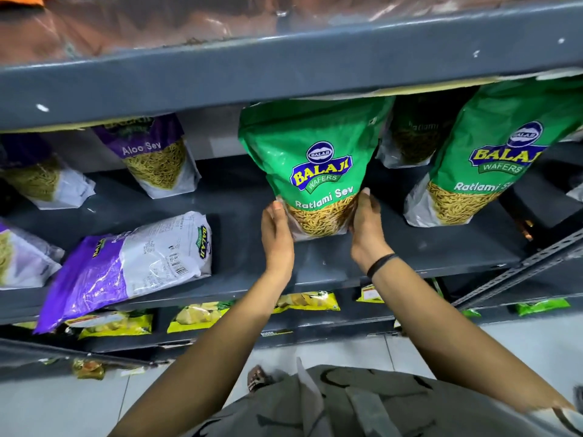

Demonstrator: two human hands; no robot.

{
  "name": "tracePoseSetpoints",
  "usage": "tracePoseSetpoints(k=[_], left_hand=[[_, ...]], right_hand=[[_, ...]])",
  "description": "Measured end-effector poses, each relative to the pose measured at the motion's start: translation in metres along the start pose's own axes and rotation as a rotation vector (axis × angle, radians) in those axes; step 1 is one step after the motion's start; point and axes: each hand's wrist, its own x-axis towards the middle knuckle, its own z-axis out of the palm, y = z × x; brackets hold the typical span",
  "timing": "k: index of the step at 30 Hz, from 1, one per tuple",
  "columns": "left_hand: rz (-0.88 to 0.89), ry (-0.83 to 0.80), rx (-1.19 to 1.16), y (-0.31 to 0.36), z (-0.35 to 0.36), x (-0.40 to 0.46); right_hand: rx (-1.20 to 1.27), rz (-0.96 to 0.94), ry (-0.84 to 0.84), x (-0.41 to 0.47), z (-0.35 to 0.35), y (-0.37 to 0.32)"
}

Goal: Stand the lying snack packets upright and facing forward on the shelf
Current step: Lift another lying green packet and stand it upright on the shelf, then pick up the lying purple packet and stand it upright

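Observation:
A green Ratlami Sev packet (315, 159) stands upright, label forward, at the middle of the grey shelf (410, 250). My left hand (277, 234) grips its lower left edge and my right hand (367, 228) grips its lower right edge. To the left, a purple and white packet (132, 263) lies flat with its back side up, hanging over the shelf's front edge. Another purple packet (22, 257) lies at the far left.
Two Aloo Sev packets (154, 156) (38, 178) stand further back on the left. A second green packet (482, 165) stands on the right, with one more (416, 137) behind. The upper shelf edge (284, 67) hangs close above. Yellow packets (202, 316) fill the shelf below.

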Motion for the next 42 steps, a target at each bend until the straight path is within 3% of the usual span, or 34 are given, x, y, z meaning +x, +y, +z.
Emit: tracePoseSetpoints(k=[3,5,11,17,20,22,26,28,31,35,42], left_hand=[[0.129,0.160,-0.011,0.005,-0.013,-0.005],[0.182,0.263,-0.041,0.010,-0.027,-0.009],[0.122,0.524,-0.247,0.028,-0.089,-0.017],[-0.130,0.716,-0.433,0.032,-0.164,-0.017],[-0.438,0.671,-0.449,0.023,-0.208,-0.014],[-0.618,0.565,-0.464,0.017,-0.227,-0.013],[-0.741,0.294,-0.499,0.014,-0.261,-0.002],[-0.777,0.175,-0.522,0.015,-0.270,0.003],[-0.825,0.122,-0.551,0.020,-0.276,0.012],[-0.843,0.145,-0.570,0.023,-0.271,0.018],[-0.611,0.159,-0.364,0.031,-0.258,0.030]], right_hand=[[0.041,-0.010,0.152,-0.015,0.000,0.011],[0.010,0.035,0.128,-0.031,0.002,0.021],[-0.148,0.166,-0.243,-0.087,0.045,0.035],[-0.533,-0.153,-0.563,-0.101,0.145,0.035],[-0.771,-0.400,-0.703,-0.100,0.210,0.047],[-1.067,-0.535,-0.776,-0.093,0.245,0.057],[-1.620,-0.601,-1.014,-0.087,0.288,0.094],[-1.744,-0.618,-1.029,-0.082,0.287,0.111],[-1.760,-0.695,-0.938,-0.076,0.279,0.125],[-1.800,-0.553,-0.804,-0.065,0.273,0.124],[-1.529,-0.514,-0.606,-0.064,0.237,0.110]])
